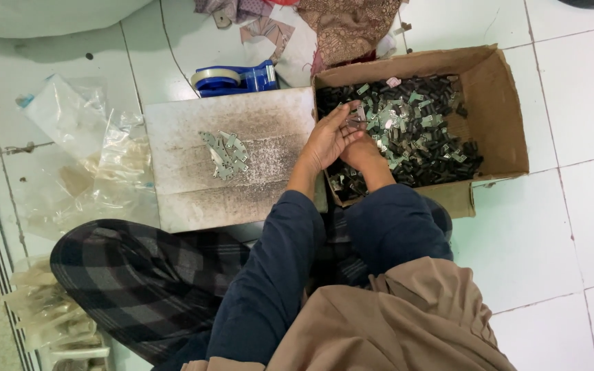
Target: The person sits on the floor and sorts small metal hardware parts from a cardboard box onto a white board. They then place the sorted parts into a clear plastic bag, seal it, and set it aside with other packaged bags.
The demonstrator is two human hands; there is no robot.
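Note:
A cardboard box (500, 103) on the white tiled floor holds a heap of small dark and silvery metal parts (421, 130). Both hands meet over the box's left side. My left hand (328, 141) lies on top, its fingers pinching a small silvery metal part (355, 120). My right hand (362, 152) sits under it, mostly hidden, among the parts. A small pile of silvery metal pieces (225, 152) rests on a worn grey board (187, 192) to the left of the box.
A blue tape dispenser (235, 79) lies beyond the board. Clear plastic bags (80, 148) spread on the floor at the left, more bagged items (49, 309) at the lower left. Patterned cloth (345, 27) lies behind the box. My checked trouser leg (139, 275) crosses the foreground.

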